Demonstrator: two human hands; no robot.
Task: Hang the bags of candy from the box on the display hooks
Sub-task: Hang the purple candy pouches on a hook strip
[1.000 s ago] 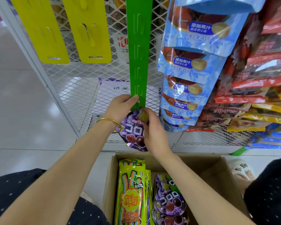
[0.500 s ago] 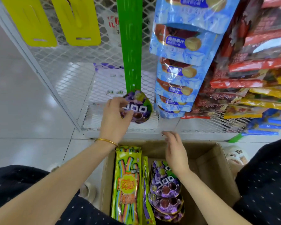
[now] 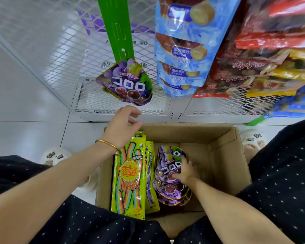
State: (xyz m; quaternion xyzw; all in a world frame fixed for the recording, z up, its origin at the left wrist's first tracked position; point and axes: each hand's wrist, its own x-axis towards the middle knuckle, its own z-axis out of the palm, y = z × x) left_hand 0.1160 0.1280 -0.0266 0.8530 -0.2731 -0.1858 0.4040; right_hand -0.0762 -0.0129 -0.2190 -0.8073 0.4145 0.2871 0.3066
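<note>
Well, the white mesh rack (image 3: 60,59) fills the view ahead of me, and the cardboard box (image 3: 224,164) sits on the floor between my knees, just below it. On the rack hangs the green clip strip (image 3: 116,29), beside a column of blue bags (image 3: 183,50). One purple candy bag (image 3: 127,83) hangs from the strip's lower end, tilted to one side. Inside the box, tall green sour-strip bags (image 3: 128,175) stand along the left wall, with the stack of purple bags (image 3: 167,187) next to them.

My left hand (image 3: 121,127) hovers just under the hung bag, fingers (image 3: 135,114) loose, slightly curled, holding nothing. My right hand (image 3: 185,171) is down on the stack's top bag, thumb on its face; whether my fingers have closed round its edge I cannot tell.

These bags look slick and overlap, so a shallow pinch could lift two or drop one. The hung bag sits crooked, and a knock from a rising hand might unhook it.
</note>
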